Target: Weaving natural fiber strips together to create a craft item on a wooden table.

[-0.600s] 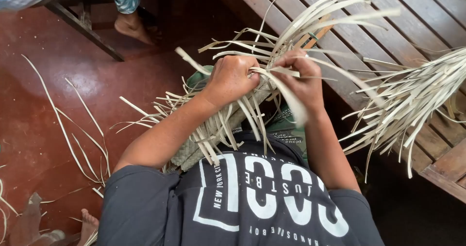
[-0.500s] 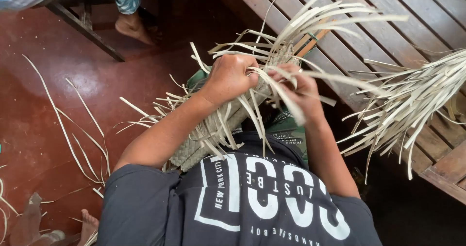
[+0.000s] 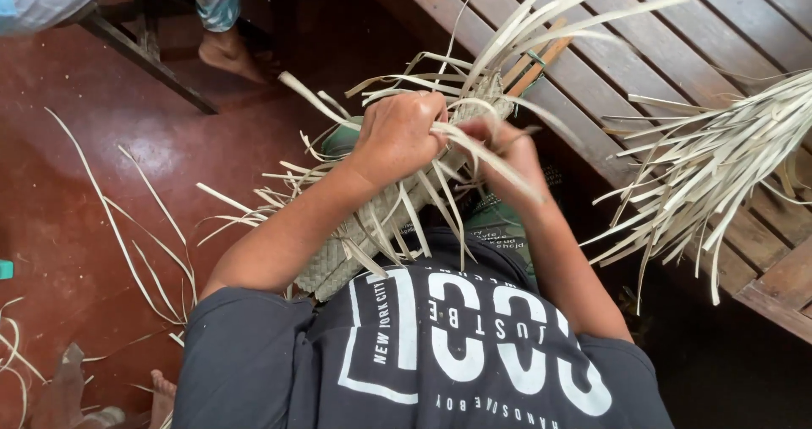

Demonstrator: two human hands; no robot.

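A half-woven mat of pale leaf strips lies across my lap, with loose strip ends fanning up and to the right. My left hand is closed over the woven edge and grips several strips. My right hand sits just to its right, fingers pinching one flat strip that runs diagonally across it. Both hands touch the weave at the same spot. My dark printed shirt fills the bottom of the view.
A bundle of loose pale strips lies on a brown slatted wooden bench at right. Stray strips litter the red floor at left. Another person's bare foot and dark bench legs are at top left.
My right hand has shifted down and left, drawing its strip tighter across the weave. The left hand kept its grip, and the loose ends swung slightly.
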